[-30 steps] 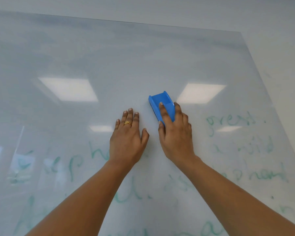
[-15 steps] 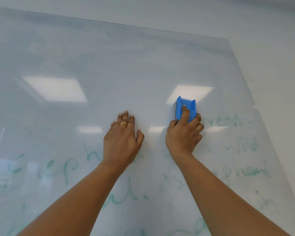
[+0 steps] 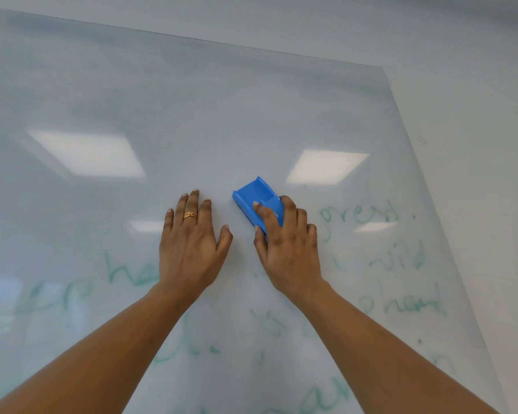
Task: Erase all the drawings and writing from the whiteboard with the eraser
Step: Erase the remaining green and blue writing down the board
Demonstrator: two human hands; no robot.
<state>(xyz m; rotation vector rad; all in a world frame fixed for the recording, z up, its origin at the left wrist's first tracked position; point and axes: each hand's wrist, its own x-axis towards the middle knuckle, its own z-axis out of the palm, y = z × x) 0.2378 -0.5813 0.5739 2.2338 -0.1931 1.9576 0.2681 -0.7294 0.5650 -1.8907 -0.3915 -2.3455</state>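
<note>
Just right of the frame's centre, the right hand [image 3: 287, 249] grips the blue eraser [image 3: 256, 195]. Its fingers [image 3: 263, 213] curl over the plastic back and the thumb lies down the left edge, clamping the eraser flat against the whiteboard [image 3: 192, 100]. The eraser sits tilted, its free end pointing toward the upper left, and a dark felt strip shows along its lower left side.

It looks like a light, rigid shell with a hollowed top and a soft pad beneath. It should need little force to move, but steady palm pressure to keep the felt fully down. The smooth plastic could slide out under a sideways push, so the long sides, pinched between thumb and fingers, seem the best hold.

Just to its left, and apart from it, the left hand [image 3: 189, 249] lies flat on the board with straight fingers and holds nothing. A gold ring [image 3: 190, 215] is on one finger. This hand probably braces the glossy, slick surface.

Faint green writing [image 3: 359, 216] remains to the right of the right hand, and more runs across the lower left and along the bottom of the frame. The upper half shows only reflected ceiling lights [image 3: 84, 153]. A pale wall [image 3: 476, 144] borders the board at the right.
</note>
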